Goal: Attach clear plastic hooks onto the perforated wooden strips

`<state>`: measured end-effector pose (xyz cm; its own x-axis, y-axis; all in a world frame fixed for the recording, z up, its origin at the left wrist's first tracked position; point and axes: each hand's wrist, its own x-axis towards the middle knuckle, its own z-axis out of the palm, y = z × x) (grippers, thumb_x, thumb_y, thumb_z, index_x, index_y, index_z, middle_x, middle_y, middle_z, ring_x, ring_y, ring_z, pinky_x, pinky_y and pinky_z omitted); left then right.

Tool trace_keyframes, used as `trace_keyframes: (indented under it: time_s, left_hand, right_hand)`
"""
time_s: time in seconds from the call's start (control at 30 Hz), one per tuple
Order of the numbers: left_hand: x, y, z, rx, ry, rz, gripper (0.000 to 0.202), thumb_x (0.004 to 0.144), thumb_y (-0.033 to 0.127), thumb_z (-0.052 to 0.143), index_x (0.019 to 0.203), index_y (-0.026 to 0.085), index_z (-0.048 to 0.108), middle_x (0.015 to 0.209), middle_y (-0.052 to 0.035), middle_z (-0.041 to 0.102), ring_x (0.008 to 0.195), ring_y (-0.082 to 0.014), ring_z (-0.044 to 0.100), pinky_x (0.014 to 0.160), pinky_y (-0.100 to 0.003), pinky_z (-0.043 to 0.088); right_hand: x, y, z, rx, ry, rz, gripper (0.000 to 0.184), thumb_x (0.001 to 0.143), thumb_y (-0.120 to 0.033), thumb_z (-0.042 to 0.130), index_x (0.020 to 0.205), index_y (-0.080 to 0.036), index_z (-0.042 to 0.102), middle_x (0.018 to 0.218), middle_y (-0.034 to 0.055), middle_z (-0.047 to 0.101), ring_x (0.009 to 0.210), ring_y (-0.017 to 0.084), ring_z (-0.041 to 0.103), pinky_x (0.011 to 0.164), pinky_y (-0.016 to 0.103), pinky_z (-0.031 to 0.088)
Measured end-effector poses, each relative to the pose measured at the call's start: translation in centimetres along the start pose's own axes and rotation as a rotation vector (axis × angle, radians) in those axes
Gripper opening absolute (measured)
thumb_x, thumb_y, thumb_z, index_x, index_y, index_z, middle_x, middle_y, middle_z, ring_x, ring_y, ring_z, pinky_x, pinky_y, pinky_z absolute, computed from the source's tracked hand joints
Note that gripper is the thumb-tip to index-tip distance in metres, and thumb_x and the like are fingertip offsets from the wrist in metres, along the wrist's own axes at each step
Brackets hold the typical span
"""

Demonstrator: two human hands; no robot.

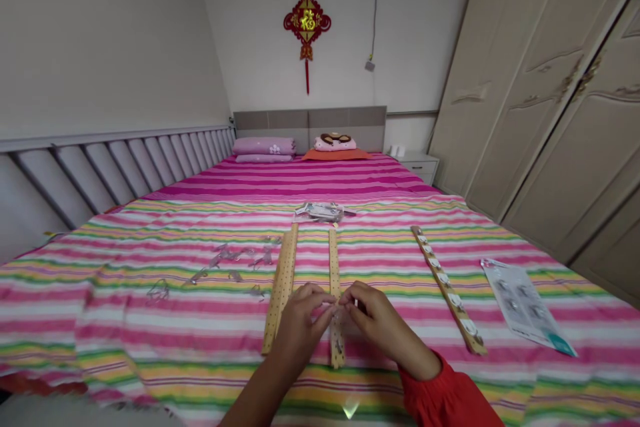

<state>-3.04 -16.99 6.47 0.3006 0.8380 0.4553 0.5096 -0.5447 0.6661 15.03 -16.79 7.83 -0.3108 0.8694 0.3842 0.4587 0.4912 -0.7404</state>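
Note:
My left hand (306, 315) and my right hand (367, 313) meet over a narrow wooden strip with holes (335, 273), their fingertips pinched together. Whatever small piece lies between the fingers is too small to make out. At the strip's near end a small metal hook (339, 347) shows. Just left of it, beside my left hand, lies a wider perforated wooden strip (283, 287). Small clear pieces and metal hooks (225, 255) are scattered on the striped cloth farther left.
A wooden strip with several white round hooks (443, 278) lies to the right, with a blister pack (525, 303) beyond it. Plastic packaging (323, 212) sits past the strips. Pillows (265, 147) lie by the headboard; a wardrobe (540, 93) stands right of the bed.

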Motion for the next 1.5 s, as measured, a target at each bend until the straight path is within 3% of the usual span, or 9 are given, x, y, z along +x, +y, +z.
trace_keyframes:
  time_s: [0.33, 0.47, 0.6, 0.7, 0.9, 1.03, 1.17, 1.5]
  left_hand:
    - [0.5, -1.0, 0.5, -0.038, -0.140, -0.110, 0.008, 0.079, 0.026, 0.059, 0.079, 0.021, 0.066, 0.076, -0.0012, 0.059, 0.075, -0.0155, 0.056, 0.067, -0.026, 0.043]
    - [0.7, -1.2, 1.0, -0.125, -0.152, -0.155, 0.011, 0.079, 0.027, 0.055, 0.074, 0.019, 0.061, 0.073, -0.0006, 0.055, 0.071, -0.0148, 0.052, 0.065, -0.026, 0.040]
    - [0.8, -2.1, 1.8, -0.403, -0.126, -0.356, 0.018, 0.074, 0.034, 0.058, 0.068, 0.017, 0.058, 0.064, 0.0014, 0.053, 0.064, -0.0137, 0.050, 0.063, -0.025, 0.039]
    - [1.1, -2.9, 2.6, -0.598, -0.078, -0.559, 0.024, 0.067, 0.039, 0.063, 0.066, 0.016, 0.059, 0.061, 0.0019, 0.054, 0.062, -0.0126, 0.049, 0.064, -0.025, 0.038]
    - [1.7, -3.7, 4.4, -0.705, -0.012, -0.763, 0.030, 0.057, 0.043, 0.069, 0.055, 0.017, 0.054, 0.045, 0.0082, 0.040, 0.047, -0.0073, 0.034, 0.051, -0.022, 0.028]
    - [1.8, -4.1, 5.3, -0.712, 0.043, -0.800, 0.025, 0.053, 0.038, 0.068, 0.054, 0.017, 0.055, 0.045, 0.0075, 0.044, 0.048, -0.0083, 0.039, 0.052, -0.023, 0.033]
    - [1.7, -5.0, 6.0, -0.654, 0.098, -0.749, 0.018, 0.054, 0.033, 0.065, 0.057, 0.016, 0.060, 0.050, 0.0052, 0.052, 0.053, -0.0114, 0.049, 0.059, -0.026, 0.039]
    - [2.3, -6.9, 7.3, -0.499, 0.115, -0.707, 0.016, 0.055, 0.033, 0.063, 0.059, 0.017, 0.061, 0.057, 0.0006, 0.061, 0.061, -0.0173, 0.058, 0.065, -0.029, 0.044]
  right_hand:
    - [0.4, 0.2, 0.0, 0.010, -0.061, -0.028, 0.022, 0.073, 0.000, 0.048, 0.075, -0.019, 0.060, 0.072, 0.0005, 0.058, 0.071, 0.015, 0.053, 0.064, 0.025, 0.038]
    - [0.8, 1.1, 0.5, 0.067, -0.020, -0.010, 0.018, 0.074, -0.005, 0.051, 0.075, -0.018, 0.063, 0.070, -0.0001, 0.059, 0.064, 0.013, 0.052, 0.059, 0.024, 0.038]
    - [0.7, 2.7, 0.8, 0.170, 0.194, 0.090, 0.013, 0.077, -0.022, 0.059, 0.087, -0.019, 0.066, 0.079, 0.0018, 0.062, 0.053, 0.010, 0.045, 0.051, 0.023, 0.037]
    - [0.1, 4.1, 1.4, 0.305, 0.343, 0.215, 0.020, 0.076, -0.037, 0.062, 0.077, -0.018, 0.066, 0.068, 0.0003, 0.059, 0.047, 0.010, 0.042, 0.046, 0.024, 0.035]
    - [-1.3, 5.5, 4.0, 0.684, 0.271, 0.442, 0.035, 0.063, -0.051, 0.072, 0.064, -0.017, 0.062, 0.046, -0.0033, 0.054, 0.042, 0.011, 0.045, 0.042, 0.024, 0.035]
    - [-1.4, 6.3, 5.4, 0.787, 0.303, 0.489, 0.037, 0.058, -0.050, 0.076, 0.062, -0.017, 0.061, 0.045, -0.0019, 0.057, 0.042, 0.011, 0.049, 0.043, 0.023, 0.037]
    - [-1.2, 7.7, 6.4, 0.804, 0.352, 0.528, 0.036, 0.056, -0.048, 0.077, 0.059, -0.016, 0.060, 0.042, -0.0025, 0.056, 0.038, 0.011, 0.048, 0.041, 0.022, 0.036]
    - [-0.7, 9.6, 7.6, 0.756, 0.402, 0.574, 0.032, 0.056, -0.045, 0.074, 0.056, -0.018, 0.057, 0.037, -0.0050, 0.051, 0.033, 0.010, 0.043, 0.035, 0.022, 0.032]
